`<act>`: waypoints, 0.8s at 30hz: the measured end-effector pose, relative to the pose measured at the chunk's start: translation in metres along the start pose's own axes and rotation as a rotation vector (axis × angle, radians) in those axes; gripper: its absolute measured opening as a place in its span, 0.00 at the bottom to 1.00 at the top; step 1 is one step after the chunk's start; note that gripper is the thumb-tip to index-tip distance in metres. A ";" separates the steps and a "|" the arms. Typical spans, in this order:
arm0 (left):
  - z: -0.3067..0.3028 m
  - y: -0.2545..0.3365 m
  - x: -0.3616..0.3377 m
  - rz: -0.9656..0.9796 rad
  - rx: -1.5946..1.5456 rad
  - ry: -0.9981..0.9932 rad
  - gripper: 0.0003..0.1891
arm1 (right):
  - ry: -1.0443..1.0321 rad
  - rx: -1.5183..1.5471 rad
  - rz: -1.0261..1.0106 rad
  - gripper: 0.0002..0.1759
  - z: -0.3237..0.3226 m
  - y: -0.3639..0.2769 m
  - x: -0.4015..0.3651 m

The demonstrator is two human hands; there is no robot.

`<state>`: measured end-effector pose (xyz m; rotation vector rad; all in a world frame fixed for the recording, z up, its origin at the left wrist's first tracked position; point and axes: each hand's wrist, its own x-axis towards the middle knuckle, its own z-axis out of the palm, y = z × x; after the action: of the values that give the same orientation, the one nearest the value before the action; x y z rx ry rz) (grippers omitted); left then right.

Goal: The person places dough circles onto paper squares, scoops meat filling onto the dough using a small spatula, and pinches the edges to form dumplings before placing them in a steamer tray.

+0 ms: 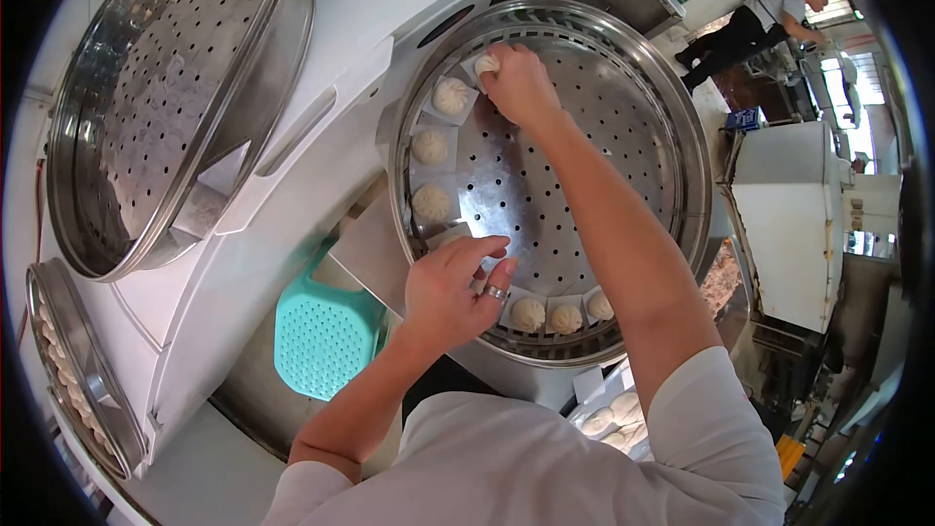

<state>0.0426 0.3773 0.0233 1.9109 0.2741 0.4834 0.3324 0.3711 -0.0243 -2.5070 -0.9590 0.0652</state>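
Note:
A large round metal steamer tray [693,127] with a perforated floor lies before me. My right hand [521,83] reaches its far left rim, fingers closed around a pleated bun [487,63]. Beside it, a bun [450,95] sits on a square of white paper, with two more following along the left edge. My left hand [453,292], wearing a ring, hovers over the near left rim, fingers apart and loosely bent, nothing visible between them. It partly covers a paper square [450,235]. Past its fingertips, another bun [528,315] rests among several along the near edge.
A second perforated steamer tray [282,68] leans on the white counter at left. A turquoise perforated plastic stool [326,341] stands below it. Lower left is a metal tray [122,419] of buns. More buns [623,409] lie near my body. A person [769,19] works in the background.

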 end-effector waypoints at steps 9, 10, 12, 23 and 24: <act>0.010 0.002 0.000 -0.012 0.089 0.029 0.10 | -0.068 0.066 -0.058 0.18 -0.008 0.003 0.000; 0.010 0.003 0.000 -0.009 0.099 0.023 0.10 | -0.077 0.058 -0.057 0.18 -0.009 0.002 0.000; 0.010 0.002 0.001 -0.008 0.119 0.013 0.10 | -0.098 0.041 -0.056 0.19 -0.009 0.000 0.002; -0.003 0.019 -0.023 0.060 -0.089 -0.049 0.08 | 0.160 0.038 -0.089 0.23 -0.061 0.009 -0.044; -0.009 0.024 -0.033 0.070 -0.164 -0.105 0.07 | 0.206 0.061 -0.091 0.23 -0.086 0.012 -0.061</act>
<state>0.0086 0.3620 0.0416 1.7833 0.0958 0.4371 0.3107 0.2903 0.0407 -2.3569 -0.9688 -0.1860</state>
